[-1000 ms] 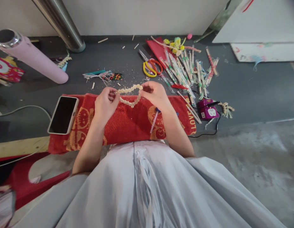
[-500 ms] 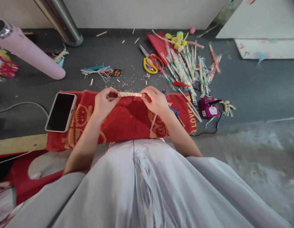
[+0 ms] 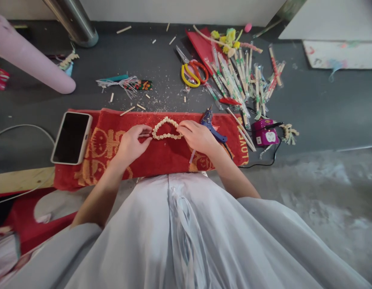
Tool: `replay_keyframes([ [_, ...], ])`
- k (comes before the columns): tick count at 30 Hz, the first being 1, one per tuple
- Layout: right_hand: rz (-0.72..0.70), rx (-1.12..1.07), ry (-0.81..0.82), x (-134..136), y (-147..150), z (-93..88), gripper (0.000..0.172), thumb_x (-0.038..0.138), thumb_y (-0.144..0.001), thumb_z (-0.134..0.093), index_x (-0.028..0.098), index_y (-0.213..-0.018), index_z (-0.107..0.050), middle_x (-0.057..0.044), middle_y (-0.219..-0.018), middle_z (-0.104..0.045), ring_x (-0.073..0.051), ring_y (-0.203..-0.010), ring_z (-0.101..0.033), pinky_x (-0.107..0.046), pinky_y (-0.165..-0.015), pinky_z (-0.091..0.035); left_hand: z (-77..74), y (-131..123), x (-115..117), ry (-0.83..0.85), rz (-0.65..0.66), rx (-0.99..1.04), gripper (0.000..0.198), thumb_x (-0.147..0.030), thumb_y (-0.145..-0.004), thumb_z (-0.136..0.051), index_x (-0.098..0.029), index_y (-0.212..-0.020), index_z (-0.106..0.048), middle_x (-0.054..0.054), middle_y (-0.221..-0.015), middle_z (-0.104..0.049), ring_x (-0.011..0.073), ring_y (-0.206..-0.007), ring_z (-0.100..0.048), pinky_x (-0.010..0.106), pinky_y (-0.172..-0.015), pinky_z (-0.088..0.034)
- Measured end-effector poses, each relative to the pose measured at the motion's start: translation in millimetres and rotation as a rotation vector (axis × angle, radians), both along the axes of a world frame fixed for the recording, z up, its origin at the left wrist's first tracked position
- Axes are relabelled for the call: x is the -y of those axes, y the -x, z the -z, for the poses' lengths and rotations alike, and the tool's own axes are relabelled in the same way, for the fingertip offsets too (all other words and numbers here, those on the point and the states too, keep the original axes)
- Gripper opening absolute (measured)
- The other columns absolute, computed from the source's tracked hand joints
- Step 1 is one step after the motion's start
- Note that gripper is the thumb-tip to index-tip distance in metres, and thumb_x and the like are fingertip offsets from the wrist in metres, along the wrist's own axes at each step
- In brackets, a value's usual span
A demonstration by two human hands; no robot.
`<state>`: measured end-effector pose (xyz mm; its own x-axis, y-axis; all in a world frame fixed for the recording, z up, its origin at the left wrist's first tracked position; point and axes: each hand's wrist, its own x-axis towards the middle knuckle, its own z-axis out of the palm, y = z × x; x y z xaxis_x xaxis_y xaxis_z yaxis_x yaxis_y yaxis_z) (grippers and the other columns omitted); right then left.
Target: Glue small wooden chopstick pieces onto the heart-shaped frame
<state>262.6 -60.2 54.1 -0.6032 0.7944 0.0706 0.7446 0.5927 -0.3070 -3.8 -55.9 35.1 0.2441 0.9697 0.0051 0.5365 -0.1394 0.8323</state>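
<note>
A loop of small pale pieces (image 3: 166,137), roughly heart-shaped with a bumpy outline, is held over the red towel (image 3: 156,158). My left hand (image 3: 134,143) pinches its left side between thumb and fingers. At the right side, the closed fingers of my right hand (image 3: 196,135) grip the loop and hide a little of it. Just beyond the right hand, a blue glue gun (image 3: 214,131) lies on the towel, with a clear glue stick (image 3: 192,156) showing below the wrist.
Scissors (image 3: 191,74) and a pile of wrapped chopsticks (image 3: 231,80) lie behind the towel. A phone (image 3: 72,137) rests at left, near a pink bottle (image 3: 38,56). At right stands a purple box (image 3: 265,132) with a black cord. Wood scraps (image 3: 127,110) litter the grey table.
The loop has turned from edge-on to face me, so its opening now shows. Both hands have come slightly lower and nearer me, and the glue gun is more exposed.
</note>
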Motion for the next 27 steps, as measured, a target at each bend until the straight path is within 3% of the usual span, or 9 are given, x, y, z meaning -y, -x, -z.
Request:
replay_keyframes([
  [5, -0.010, 0.056, -0.003, 7.1, -5.9, -2.0, 0.042, 0.007, -0.097, -0.031, 0.011, -0.125, -0.062, -0.015, -0.126, -0.063, -0.024, -0.114, -0.060, -0.035, -0.098, -0.049, -12.3, 4.3, 3.3, -0.061, 0.041, -0.169, 0.025, -0.024, -0.083, -0.057, -0.017, -0.105, -0.066, 0.008, -0.109, -0.073, 0.0181, -0.095, -0.070, 0.033, -0.093, -0.057],
  [10, 0.015, -0.050, -0.025, 11.6, -6.5, 3.0, 0.041, 0.007, -0.097, -0.033, 0.013, -0.119, -0.066, -0.014, -0.119, -0.066, -0.023, -0.109, -0.060, -0.038, -0.096, -0.050, -15.9, 3.6, 6.7, -0.164, 0.063, -0.255, 0.025, -0.022, -0.088, -0.050, -0.016, -0.104, -0.068, 0.009, -0.106, -0.073, 0.0184, -0.093, -0.069, 0.031, -0.089, -0.055],
  [15, 0.048, -0.107, -0.095, 16.1, -5.2, 8.8, 0.039, 0.009, -0.098, -0.035, 0.013, -0.112, -0.071, -0.014, -0.107, -0.067, -0.023, -0.097, -0.058, -0.038, -0.087, -0.051, -10.3, 0.0, 10.1, -0.299, 0.175, -0.336, 0.027, -0.018, -0.092, -0.045, -0.018, -0.101, -0.070, 0.008, -0.104, -0.073, 0.0202, -0.100, -0.066, 0.035, -0.093, -0.053],
  [19, 0.043, -0.066, -0.091, 20.1, -2.4, 9.1, 0.039, 0.010, -0.099, -0.036, 0.015, -0.108, -0.074, -0.013, -0.101, -0.066, -0.023, -0.093, -0.055, -0.037, -0.083, -0.049, -2.6, -2.9, 13.5, -0.395, 0.271, -0.389, 0.032, -0.016, -0.094, -0.042, -0.018, -0.105, -0.073, 0.009, -0.095, -0.070, 0.0205, -0.090, -0.063, 0.036, -0.084, -0.053],
  [27, 0.045, -0.021, -0.142, 22.7, 0.2, 12.2, 0.038, 0.012, -0.100, -0.037, 0.018, -0.105, -0.074, -0.009, -0.098, -0.065, -0.021, -0.090, -0.051, -0.033, -0.081, -0.046, 4.8, -4.6, 16.2, -0.453, 0.294, -0.507, 0.036, -0.017, -0.096, -0.041, -0.019, -0.111, -0.074, 0.009, -0.090, -0.067, 0.0206, -0.083, -0.059, 0.034, -0.074, -0.051],
])
